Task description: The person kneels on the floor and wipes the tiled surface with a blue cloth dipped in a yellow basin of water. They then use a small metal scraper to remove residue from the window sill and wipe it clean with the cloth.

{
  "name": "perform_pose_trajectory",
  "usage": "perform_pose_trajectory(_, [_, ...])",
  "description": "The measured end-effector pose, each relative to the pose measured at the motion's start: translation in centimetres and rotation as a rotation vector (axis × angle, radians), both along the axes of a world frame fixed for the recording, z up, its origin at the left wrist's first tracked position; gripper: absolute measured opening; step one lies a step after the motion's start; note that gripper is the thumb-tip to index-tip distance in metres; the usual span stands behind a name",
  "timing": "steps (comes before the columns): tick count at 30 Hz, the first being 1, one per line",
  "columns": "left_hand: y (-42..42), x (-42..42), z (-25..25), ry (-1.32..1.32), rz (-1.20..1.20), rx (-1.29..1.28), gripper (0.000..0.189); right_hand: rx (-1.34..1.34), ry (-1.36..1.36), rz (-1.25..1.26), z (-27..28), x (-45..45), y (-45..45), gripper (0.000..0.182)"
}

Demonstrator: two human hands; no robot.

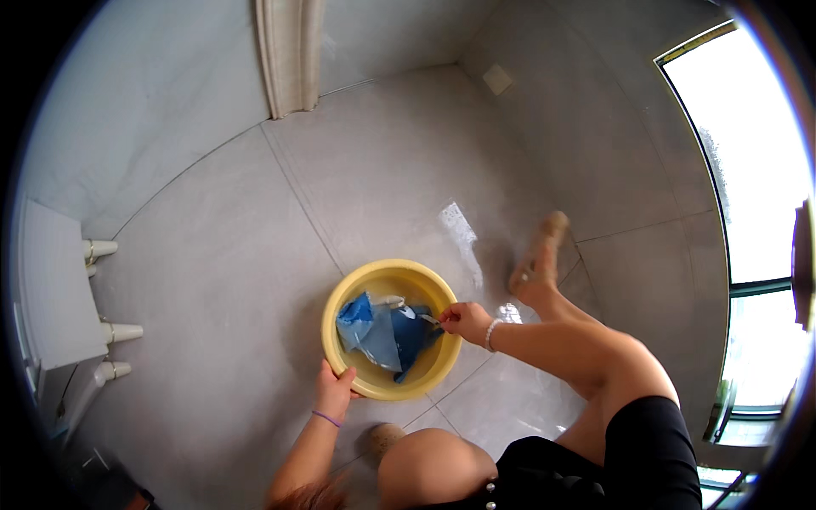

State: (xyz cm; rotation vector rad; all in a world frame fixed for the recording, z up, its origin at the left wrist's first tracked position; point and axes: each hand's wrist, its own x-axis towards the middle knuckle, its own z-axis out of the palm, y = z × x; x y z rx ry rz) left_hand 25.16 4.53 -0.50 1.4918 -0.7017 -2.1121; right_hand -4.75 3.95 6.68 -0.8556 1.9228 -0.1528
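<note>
A yellow plastic basin [392, 393] with water in it stands before me. Light-blue cloth [381, 341] and darker blue cloth [414, 338] lie in the water, with a small white piece [389, 300] by the far side. My left hand [336, 387] grips the basin's near-left rim, thumb on top. Over the right rim, my right hand [470, 322] pinches a small pale strip [430, 319] beside the dark-blue cloth. Whether that strip is part of the cloth, I cannot tell.
Grey floor tiles [210, 268] surround the basin, with wet-looking shine at right. My sandalled foot [539, 261] is on the right. White furniture with short legs [64, 287] stands at left. Beyond are a beige door frame [290, 57] and, at right, a bright window [758, 159].
</note>
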Motion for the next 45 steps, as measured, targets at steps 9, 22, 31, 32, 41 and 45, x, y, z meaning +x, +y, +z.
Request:
perform_pose_trajectory(9, [-0.6,2.0,2.2,0.303,-0.147,-0.078,0.037,-0.234,0.318,0.183,5.4,2.6,1.7,0.018])
perform_pose_trajectory(22, [-1.6,3.1,10.1,0.049,-0.098,-0.330,0.043,-0.543,1.390,1.131,16.3,6.1,3.0,0.016])
perform_pose_trajectory(31, [-1.8,3.5,13.2,-0.169,0.017,-0.516,0.051,-0.669,1.302,1.602,15.5,7.4,4.3,0.022])
perform_pose_trajectory(32, [-1.5,3.8,13.9,-0.142,0.026,-0.541,0.051,-0.750,1.265,1.508,16.3,8.1,5.4,0.020])
perform_pose_trajectory(41, [10.2,8.7,21.2,-1.103,-0.240,-1.277,0.053,-0.848,0.535,0.677,27.3,12.1,15.1,0.015])
perform_pose_trajectory(45, [13.5,9.3,24.3,-0.941,-0.566,-1.445,0.048,-0.754,0.191,0.413,27.9,11.9,18.1,0.021])
